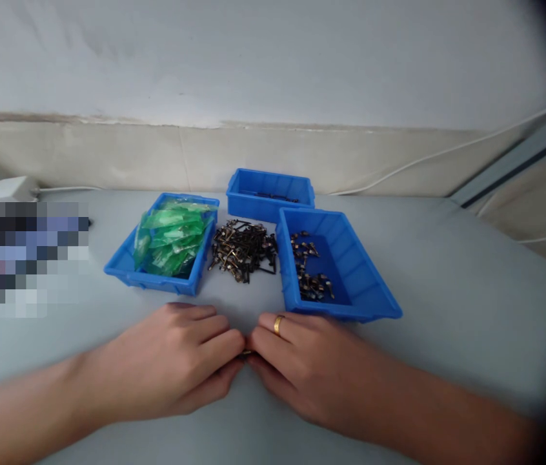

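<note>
My left hand (195,358) and my right hand (292,361) meet above the table's near part, fingertips pinched together. Between them a small metal piece (246,352) shows, mostly hidden by the fingers; both hands grip it. My right hand wears a gold ring. Just beyond, a pile of dark and brassy screws (244,250) lies on the grey table. Right of the pile, a blue bin (364,278) holds several small metal parts (314,286). On the left, another blue bin (144,281) is filled with green plastic bags (176,236).
A third blue bin (263,208) with dark screws inside stands behind the pile, near the wall. A white object (9,188) and a blurred-out patch are at the far left. A white cable (413,163) runs along the wall at right.
</note>
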`<state>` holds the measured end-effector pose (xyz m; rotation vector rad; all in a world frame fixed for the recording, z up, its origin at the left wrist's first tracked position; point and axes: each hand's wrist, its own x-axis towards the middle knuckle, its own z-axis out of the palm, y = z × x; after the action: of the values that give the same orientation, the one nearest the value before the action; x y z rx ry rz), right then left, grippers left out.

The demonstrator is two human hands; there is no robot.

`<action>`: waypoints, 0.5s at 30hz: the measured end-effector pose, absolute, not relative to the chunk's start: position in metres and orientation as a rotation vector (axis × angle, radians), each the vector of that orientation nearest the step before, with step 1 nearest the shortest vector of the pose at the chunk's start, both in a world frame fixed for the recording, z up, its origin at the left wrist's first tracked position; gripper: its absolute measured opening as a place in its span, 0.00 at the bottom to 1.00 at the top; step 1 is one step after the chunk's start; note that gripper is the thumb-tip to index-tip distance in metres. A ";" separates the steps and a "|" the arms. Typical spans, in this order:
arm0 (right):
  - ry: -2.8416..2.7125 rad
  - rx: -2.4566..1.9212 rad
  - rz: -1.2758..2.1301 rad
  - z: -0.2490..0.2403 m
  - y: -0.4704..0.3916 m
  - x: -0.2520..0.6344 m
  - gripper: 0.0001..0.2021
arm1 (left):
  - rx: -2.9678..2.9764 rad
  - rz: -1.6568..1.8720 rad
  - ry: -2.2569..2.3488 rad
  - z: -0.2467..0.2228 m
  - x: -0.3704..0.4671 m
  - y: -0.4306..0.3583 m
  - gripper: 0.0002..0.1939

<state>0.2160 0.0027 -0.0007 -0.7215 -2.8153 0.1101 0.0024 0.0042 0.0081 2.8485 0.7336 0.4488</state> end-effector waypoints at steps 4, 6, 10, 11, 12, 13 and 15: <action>-2.817 -0.704 0.095 0.000 0.003 0.217 0.03 | 2.854 0.436 0.739 0.008 0.002 0.004 0.14; -2.825 -0.700 0.098 0.000 0.002 0.217 0.03 | 2.855 0.431 0.739 0.008 0.002 0.004 0.14; -2.846 -0.688 0.081 -0.001 0.002 0.217 0.04 | 2.851 0.449 0.734 0.008 0.002 0.005 0.15; -2.852 -0.679 0.073 -0.001 0.002 0.217 0.04 | 2.851 0.451 0.734 0.008 0.002 0.005 0.15; -2.851 -0.672 0.065 -0.001 0.003 0.218 0.04 | 2.851 0.453 0.733 0.008 0.002 0.005 0.15; -2.851 -0.667 0.063 -0.002 0.003 0.218 0.04 | 2.850 0.451 0.728 0.008 0.002 0.005 0.15; -2.849 -0.673 0.070 -0.002 0.004 0.218 0.04 | 2.849 0.449 0.736 0.008 0.002 0.005 0.15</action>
<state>0.2179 0.0036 -0.0018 -0.6728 -2.8488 0.0701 0.0021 0.0048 0.0078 2.8492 0.7357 0.4489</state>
